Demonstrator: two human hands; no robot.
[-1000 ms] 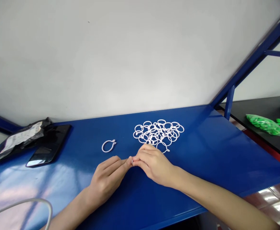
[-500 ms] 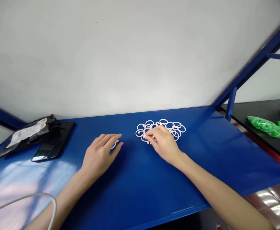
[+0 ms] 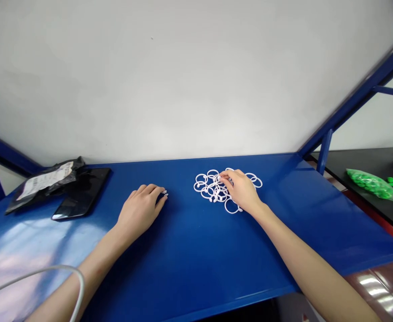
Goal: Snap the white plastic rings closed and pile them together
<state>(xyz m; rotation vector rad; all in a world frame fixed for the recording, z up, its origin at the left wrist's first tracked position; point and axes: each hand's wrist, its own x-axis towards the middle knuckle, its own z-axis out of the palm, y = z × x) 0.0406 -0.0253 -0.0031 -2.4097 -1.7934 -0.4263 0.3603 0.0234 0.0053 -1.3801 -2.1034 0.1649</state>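
A pile of several white plastic rings [image 3: 210, 188] lies on the blue table top [image 3: 196, 255], towards the back and right of the middle. My right hand [image 3: 242, 191] rests on the pile's right half, its fingertips pinched on a white ring at the pile's top. My left hand [image 3: 140, 209] lies flat on the table to the left of the pile, fingers stretched out and together. A small white bit of a separate ring [image 3: 165, 193] shows at its fingertips; the rest of that ring is hidden under the hand.
A black phone [image 3: 82, 194] and a black bag with a white label [image 3: 45, 181] lie at the back left. A white cable [image 3: 58, 273] loops at the near left. A blue frame post [image 3: 322, 152] stands right; beyond it a green bag [image 3: 373, 181] lies on a black table.
My hands, joined near the table's middle a second ago, have parted. The left moved onto the separate ring at the left. The right reached back onto the pile.
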